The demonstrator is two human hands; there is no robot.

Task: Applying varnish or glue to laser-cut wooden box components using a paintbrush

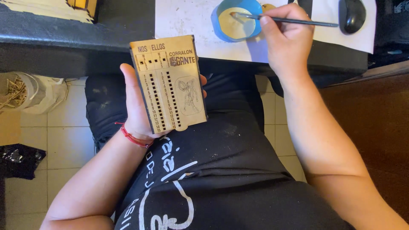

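My left hand (135, 104) holds a flat, pale wooden box (168, 83) upright over my lap; its face has engraved text, two columns of small square holes and a drawn figure. My right hand (286, 37) grips a thin paintbrush (294, 20) whose tip dips into a blue bowl (217, 19) of creamy white liquid. The bowl stands on a white paper sheet (187, 21) on the dark desk (119, 25).
A black computer mouse (352, 15) lies on paper at the desk's right. A white bag of small wooden pieces (23, 91) stands on the tiled floor at left, with a black bag (19, 159) below it. A wooden object (83, 5) sits at the desk's far left.
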